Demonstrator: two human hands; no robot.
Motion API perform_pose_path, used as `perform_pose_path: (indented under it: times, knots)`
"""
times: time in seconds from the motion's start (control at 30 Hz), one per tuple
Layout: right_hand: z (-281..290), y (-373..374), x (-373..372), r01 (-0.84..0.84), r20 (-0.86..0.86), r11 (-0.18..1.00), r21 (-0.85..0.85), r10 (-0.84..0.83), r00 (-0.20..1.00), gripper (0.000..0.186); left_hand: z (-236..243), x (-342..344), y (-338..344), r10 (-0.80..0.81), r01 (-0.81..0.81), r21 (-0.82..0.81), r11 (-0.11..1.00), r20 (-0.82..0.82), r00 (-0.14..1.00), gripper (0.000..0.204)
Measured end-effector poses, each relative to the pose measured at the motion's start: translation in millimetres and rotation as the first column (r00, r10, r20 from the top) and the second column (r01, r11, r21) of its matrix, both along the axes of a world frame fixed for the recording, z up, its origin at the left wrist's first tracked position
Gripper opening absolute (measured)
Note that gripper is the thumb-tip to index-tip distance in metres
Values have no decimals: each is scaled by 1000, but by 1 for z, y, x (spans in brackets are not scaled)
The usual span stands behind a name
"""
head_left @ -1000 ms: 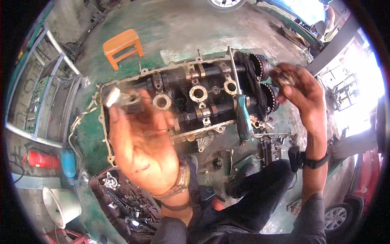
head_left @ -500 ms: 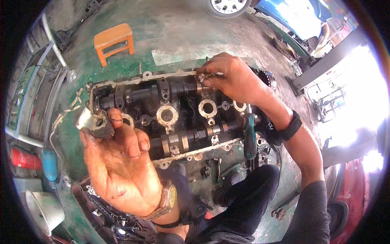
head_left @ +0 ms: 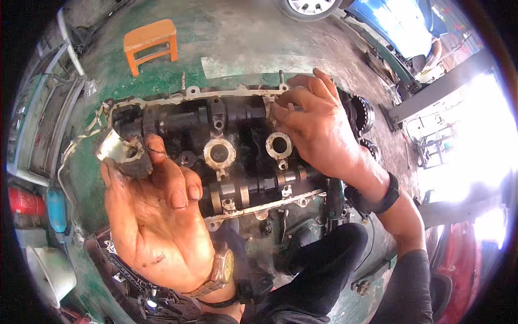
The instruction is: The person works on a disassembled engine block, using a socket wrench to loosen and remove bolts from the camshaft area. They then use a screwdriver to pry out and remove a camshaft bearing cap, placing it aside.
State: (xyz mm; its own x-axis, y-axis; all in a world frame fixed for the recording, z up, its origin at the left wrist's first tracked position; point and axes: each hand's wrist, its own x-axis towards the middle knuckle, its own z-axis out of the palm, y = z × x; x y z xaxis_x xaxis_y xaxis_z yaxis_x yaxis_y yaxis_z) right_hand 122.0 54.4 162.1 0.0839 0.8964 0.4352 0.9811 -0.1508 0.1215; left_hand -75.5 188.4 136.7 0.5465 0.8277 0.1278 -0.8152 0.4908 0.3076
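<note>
My left hand [head_left: 162,221], palm up with fingers curled, grips a metal bearing cap [head_left: 141,165] with a shiny curved face and a hole. It is held over the left part of an oily engine cylinder head [head_left: 248,148] with two black camshafts [head_left: 253,183] and pale rings round its openings. My right hand [head_left: 321,129] has its fingertips pinched at the far camshaft, right of centre, on something small and metallic that the fingers mostly hide. Toothed sprockets [head_left: 361,116] sit at the head's right end. A teal-handled tool [head_left: 334,202] lies at the near edge, partly hidden by my right wrist.
An orange stool [head_left: 150,40] stands beyond the head. A metal frame [head_left: 73,51], red extinguisher [head_left: 27,202], blue cylinder [head_left: 56,210] and white bucket [head_left: 49,275] are at left. A tray of parts [head_left: 151,299] sits lower left; cars [head_left: 394,27] and a post [head_left: 431,86] are at right.
My right hand has moved left from beside the sprockets to the far camshaft. My left hand, still holding the cap, has shifted left. The view of the head has shifted slightly.
</note>
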Motion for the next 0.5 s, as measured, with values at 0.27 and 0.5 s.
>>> perform_pose_path:
  times: [0.27,0.5]
  knots:
    - [-1,-3,-5,-4,117,999,-50,9,993,26,1,-5,0,11,-11,13,1000,-11,1000,33]
    - [-1,1,6,47,-79,999,13,-46,996,19,-3,-5,6,16,-16,-8,1000,-12,1000,34]
